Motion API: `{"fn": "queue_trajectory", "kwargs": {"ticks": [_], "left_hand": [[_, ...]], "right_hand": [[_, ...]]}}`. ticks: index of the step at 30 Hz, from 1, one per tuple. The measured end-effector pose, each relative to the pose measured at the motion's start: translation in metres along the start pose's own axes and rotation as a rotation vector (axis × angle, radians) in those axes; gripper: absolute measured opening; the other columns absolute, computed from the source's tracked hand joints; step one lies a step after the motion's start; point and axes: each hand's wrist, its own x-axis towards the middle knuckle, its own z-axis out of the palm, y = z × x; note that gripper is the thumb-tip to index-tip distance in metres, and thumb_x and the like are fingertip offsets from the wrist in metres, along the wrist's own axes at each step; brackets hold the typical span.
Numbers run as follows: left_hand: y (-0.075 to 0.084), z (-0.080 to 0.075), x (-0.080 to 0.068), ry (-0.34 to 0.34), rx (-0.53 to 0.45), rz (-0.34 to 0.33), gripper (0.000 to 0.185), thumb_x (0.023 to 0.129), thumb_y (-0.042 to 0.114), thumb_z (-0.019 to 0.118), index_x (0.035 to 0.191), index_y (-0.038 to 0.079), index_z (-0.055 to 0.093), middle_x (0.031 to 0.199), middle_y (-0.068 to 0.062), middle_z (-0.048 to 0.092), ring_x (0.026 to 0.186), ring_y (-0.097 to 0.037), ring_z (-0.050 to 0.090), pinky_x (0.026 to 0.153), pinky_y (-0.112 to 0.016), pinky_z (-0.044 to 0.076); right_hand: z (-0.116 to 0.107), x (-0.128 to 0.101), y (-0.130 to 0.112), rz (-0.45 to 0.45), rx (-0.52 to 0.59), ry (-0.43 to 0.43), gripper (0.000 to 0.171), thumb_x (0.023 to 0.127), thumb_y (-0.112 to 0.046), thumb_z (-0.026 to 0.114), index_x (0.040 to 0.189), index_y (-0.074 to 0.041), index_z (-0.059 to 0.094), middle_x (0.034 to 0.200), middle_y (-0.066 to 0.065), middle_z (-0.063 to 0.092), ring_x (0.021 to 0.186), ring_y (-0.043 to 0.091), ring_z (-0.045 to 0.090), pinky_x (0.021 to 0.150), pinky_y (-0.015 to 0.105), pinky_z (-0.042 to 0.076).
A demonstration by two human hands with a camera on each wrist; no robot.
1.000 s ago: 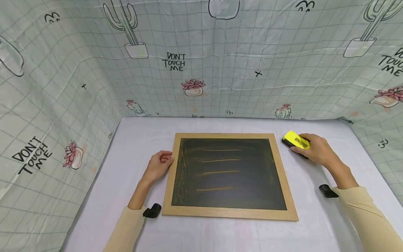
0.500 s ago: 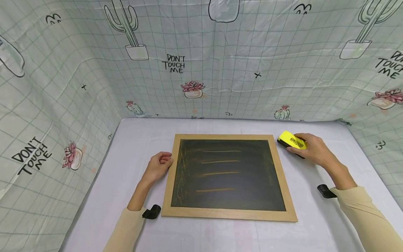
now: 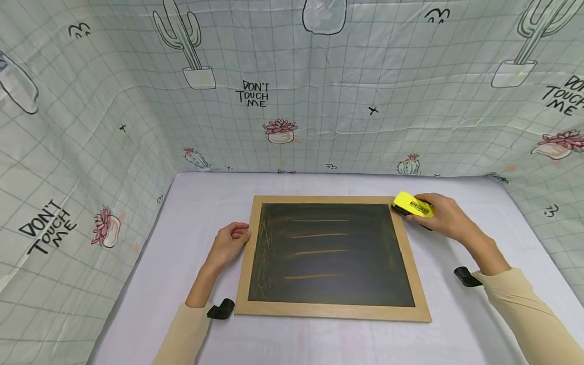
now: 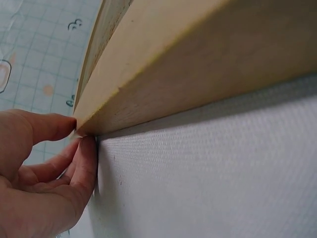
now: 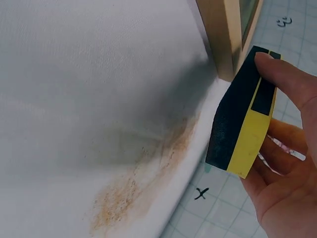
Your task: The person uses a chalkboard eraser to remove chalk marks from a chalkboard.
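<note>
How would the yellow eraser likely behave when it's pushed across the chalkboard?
The yellow eraser is a flat block, so it would probably slide, not roll. The right hand holds it with few fingers, so it seems light. Its dark pad looks soft, likely dragging a little on the chalkboard.

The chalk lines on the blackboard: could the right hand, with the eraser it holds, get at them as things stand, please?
Probably yes. The right hand holds the eraser at the blackboard's far right corner, nothing lies on the board between it and the chalk lines, and the left hand is at the opposite edge.
</note>
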Motion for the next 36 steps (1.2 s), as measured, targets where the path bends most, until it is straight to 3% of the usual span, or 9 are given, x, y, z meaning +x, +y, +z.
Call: {"fn": "queue_trajectory", "kwargs": {"ticks": [13,32,36], "left_hand": [[0.001,-0.002,0.001,-0.016,-0.002,-0.017,0.03,0.101,0.01,0.063,0.125,-0.007,0.064,0.105,-0.015,0.067,0.097,-0.025,0.062,0.084,-0.03,0.048],[-0.001,-0.004,0.003,-0.037,-0.086,-0.042,0.031,0.101,0.007,0.064,0.129,-0.006,0.063,0.109,-0.015,0.066,0.093,-0.018,0.061,0.077,-0.02,0.047],[-0.002,-0.005,0.003,-0.036,-0.092,-0.042,0.031,0.101,0.008,0.064,0.128,-0.006,0.063,0.109,-0.016,0.066,0.096,-0.022,0.062,0.076,-0.02,0.047]], "right_hand": [[0.006,0.004,-0.017,-0.12,0.013,0.006,0.059,0.082,-0.018,0.088,0.126,0.012,0.063,0.119,0.028,0.066,0.098,0.036,0.061,0.083,0.053,0.048],[0.017,0.012,-0.035,-0.163,0.033,-0.056,0.061,0.086,-0.02,0.085,0.133,0.009,0.062,0.124,0.027,0.066,0.107,0.04,0.061,0.089,0.056,0.047],[0.019,0.014,-0.037,-0.177,0.015,-0.07,0.059,0.086,-0.022,0.085,0.133,0.007,0.063,0.123,0.026,0.066,0.105,0.038,0.062,0.089,0.056,0.047]]}}
